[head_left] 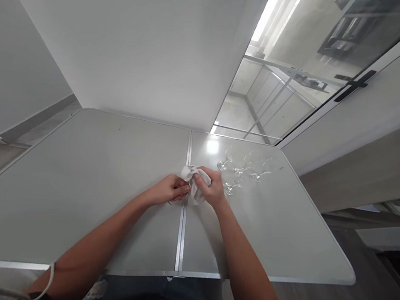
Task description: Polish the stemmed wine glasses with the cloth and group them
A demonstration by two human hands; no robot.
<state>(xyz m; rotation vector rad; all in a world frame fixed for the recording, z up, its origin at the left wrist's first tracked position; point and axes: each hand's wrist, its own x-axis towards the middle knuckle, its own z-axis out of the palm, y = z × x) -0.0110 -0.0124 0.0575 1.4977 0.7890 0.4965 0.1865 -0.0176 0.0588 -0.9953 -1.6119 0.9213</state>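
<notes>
My right hand [210, 186] is closed around a bunched white cloth [197, 196], just right of the table's seam. Close against the cloth, my left hand [171, 190] pinches what looks like a clear stemmed glass. Only a thin curved edge of it shows below the fingers; the rest is hidden by my fingers and the cloth. Beyond my right hand, several clear stemmed glasses [229, 188] are grouped on the table, and their outlines are faint.
The pale folding table [71, 192] has a metal seam [179, 240] down its middle and metal edging. A white wall [144, 41] stands behind it. At the back right is a glass door [284, 82] with a black handle. A white cable [48, 282] runs by my left arm.
</notes>
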